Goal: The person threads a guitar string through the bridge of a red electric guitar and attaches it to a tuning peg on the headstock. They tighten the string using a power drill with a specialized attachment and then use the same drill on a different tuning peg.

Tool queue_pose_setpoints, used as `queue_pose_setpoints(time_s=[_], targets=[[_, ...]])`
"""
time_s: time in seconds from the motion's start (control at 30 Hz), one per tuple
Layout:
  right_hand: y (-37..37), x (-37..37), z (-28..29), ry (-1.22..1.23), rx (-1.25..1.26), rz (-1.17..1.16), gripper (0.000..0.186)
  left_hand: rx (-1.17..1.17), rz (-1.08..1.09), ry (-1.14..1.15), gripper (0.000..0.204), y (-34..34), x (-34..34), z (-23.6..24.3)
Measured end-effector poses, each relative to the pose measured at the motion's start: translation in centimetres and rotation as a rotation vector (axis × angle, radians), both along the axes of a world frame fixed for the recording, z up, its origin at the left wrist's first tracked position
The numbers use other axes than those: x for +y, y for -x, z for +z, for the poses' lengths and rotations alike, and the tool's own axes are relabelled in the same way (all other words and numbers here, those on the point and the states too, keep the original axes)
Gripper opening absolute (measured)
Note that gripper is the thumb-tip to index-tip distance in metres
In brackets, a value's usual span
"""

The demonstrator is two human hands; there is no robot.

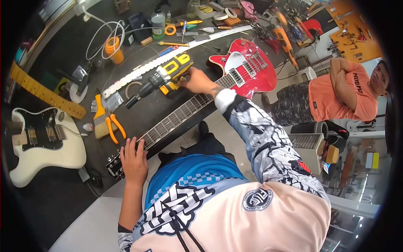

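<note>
A yellow and black cordless drill [168, 73] is held above the dark bench by my right hand [199, 81], its fingers closed around it. The drill's black chuck points left, over the fretboard's side of the bench. Below it lies a red electric guitar [258, 77], its body at the right and its neck [176, 119] running down toward the left. My left hand [134, 161] rests with fingers stretched out at the upper end of that neck, beside the black headstock [114, 167]. The fingers of my right hand are partly hidden by the drill.
Orange-handled pliers [114, 127] and a paintbrush [100, 115] lie left of the neck. A white guitar body [46, 147] and a loose maple neck [46, 92] are farther left. A long white strip [145, 67] crosses the bench. Another person [340, 92] stands at the right, arms folded.
</note>
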State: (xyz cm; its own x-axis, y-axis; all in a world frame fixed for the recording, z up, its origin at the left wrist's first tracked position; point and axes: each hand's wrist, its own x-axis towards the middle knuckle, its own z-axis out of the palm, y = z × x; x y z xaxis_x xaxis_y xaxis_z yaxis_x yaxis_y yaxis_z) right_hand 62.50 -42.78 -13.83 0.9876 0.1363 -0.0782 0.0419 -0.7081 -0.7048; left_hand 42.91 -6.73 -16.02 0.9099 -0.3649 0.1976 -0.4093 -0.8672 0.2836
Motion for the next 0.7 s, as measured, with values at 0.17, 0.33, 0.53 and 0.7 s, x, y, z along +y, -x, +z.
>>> queue_pose_setpoints(time_s=[0.17, 0.33, 0.53, 0.7], targets=[[4.7, -9.8, 4.4, 0.165, -0.3, 0.001, 0.043, -0.044, 0.099, 0.006, 0.072, 0.8, -3.7, 1.1], [6.3, -23.4, 4.7, 0.535, -0.428, 0.119, 0.044, 0.112, 0.232, -0.12, 0.087, 0.7, -11.1, 0.0], [5.0, -27.5, 4.9, 0.465, -0.461, 0.293, 0.046, 0.016, 0.497, -0.141, 0.084, -0.2, -15.8, -0.1], [4.8, -29.1, 2.8, 0.339, -0.52, 0.311, 0.045, 0.084, 0.521, -0.258, 0.084, 0.0, -18.2, 0.3]])
